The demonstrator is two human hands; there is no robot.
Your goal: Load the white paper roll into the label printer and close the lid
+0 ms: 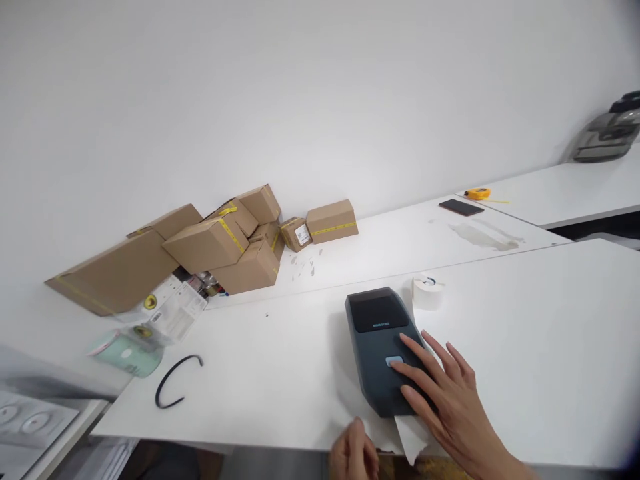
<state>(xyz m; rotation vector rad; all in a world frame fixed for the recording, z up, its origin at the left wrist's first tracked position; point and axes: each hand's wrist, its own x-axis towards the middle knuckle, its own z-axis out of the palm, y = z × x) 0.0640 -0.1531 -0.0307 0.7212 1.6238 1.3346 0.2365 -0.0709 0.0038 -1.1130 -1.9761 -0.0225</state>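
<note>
Left hand [353, 453]: nearest to us, at the bottom edge and only partly in view. Fingers look loosely curled; it sits just beside the paper strip [411, 437]. We cannot tell whether it grips anything.
Right hand [445, 400]: open, fingers spread and laid flat on the front of the label printer [375, 327]. We see nothing held in it. One fingertip lies at the blue button [394, 361].
Label printer: dark, on the white table [525, 347], under the right hand and just ahead of the left.
Paper strip: white, coming out of the printer's front, between our two hands, hanging over the table edge.
Label roll [427, 292]: white, just past the printer, ahead of the right fingertips.
Black band [175, 380]: a curved loop, well to the left of the left hand.
Green roll [127, 353]: further left, beside packets we cannot read.
Cardboard boxes [220, 243]: piled against the wall, far ahead and left of both hands.
Phone [461, 207] and yellow tape measure [477, 194]: well beyond the right hand, near each other.
</note>
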